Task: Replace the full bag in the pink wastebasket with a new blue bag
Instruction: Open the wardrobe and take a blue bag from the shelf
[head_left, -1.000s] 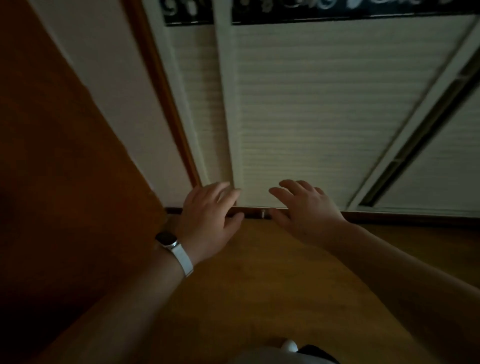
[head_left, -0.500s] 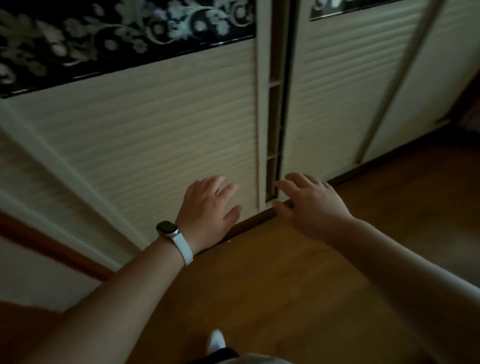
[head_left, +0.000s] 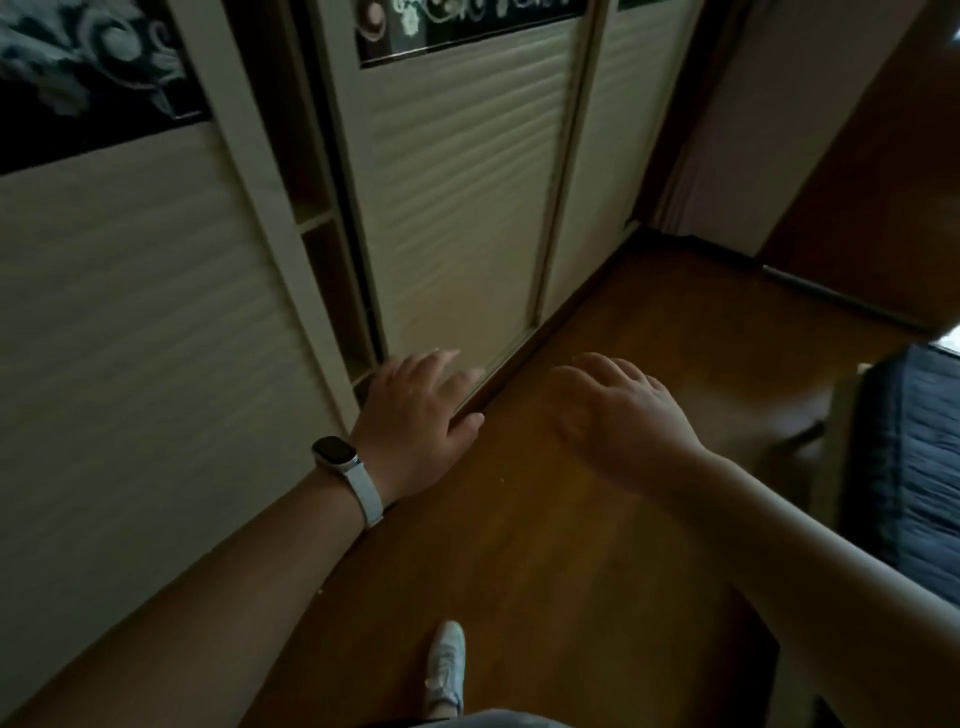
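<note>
Neither the pink wastebasket nor any blue bag is in view. My left hand (head_left: 418, 410), with a white-strapped watch on the wrist, hangs in front of me with its fingers loosely spread and holds nothing. My right hand (head_left: 618, 410) is stretched out beside it, palm down, fingers relaxed and slightly bent, also holding nothing. Both hands hover over the wooden floor (head_left: 519, 545) near the foot of a wardrobe.
A cream sliding-door wardrobe (head_left: 457, 197) with dark floral panels fills the left and top; a narrow gap (head_left: 322, 228) between its doors shows shelves. A bed with a dark blue quilt (head_left: 909, 457) stands at right. My white shoe (head_left: 444, 665) is on the floor below.
The view has swung to the right along the wardrobe, bringing the room's far corner and the bed into sight. Both hands stay held out in front, still holding nothing.
</note>
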